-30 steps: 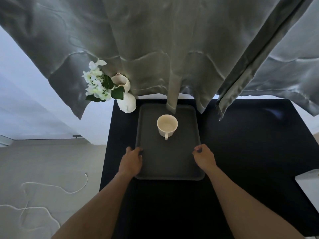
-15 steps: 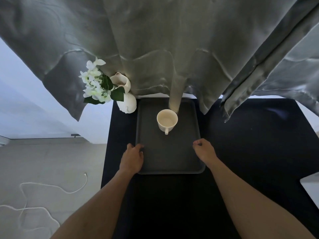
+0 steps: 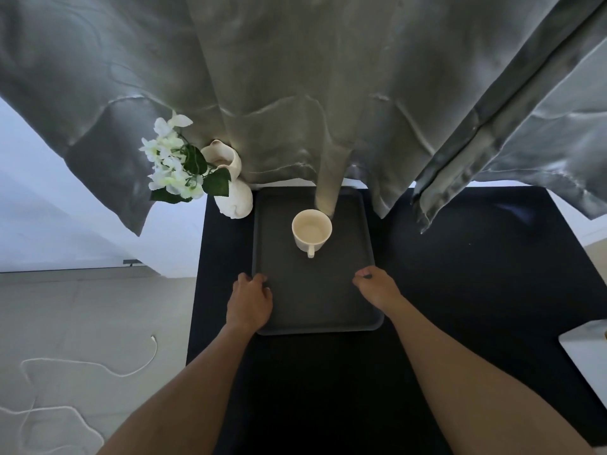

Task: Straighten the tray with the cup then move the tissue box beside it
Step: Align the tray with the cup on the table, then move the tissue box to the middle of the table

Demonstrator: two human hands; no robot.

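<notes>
A dark grey rectangular tray (image 3: 315,300) lies on the black table, its long sides running away from me. A cream cup (image 3: 311,230) stands upright on its far half, handle pointing toward me. My left hand (image 3: 249,302) grips the tray's left rim near the front. My right hand (image 3: 377,289) grips the right rim opposite. A white box-like object (image 3: 584,349), perhaps the tissue box, shows only as a corner at the right edge of the table.
A white vase with white flowers (image 3: 231,192) stands just left of the tray's far corner. Grey curtains (image 3: 328,93) hang over the table's back edge and touch the tray's far end. The black table (image 3: 476,274) stretches to the right. A white cord (image 3: 98,372) lies on the floor.
Both hands have pushed the tray away from me, toward the curtain; its far end now sits under the curtain hem. The cup rode along with it.
</notes>
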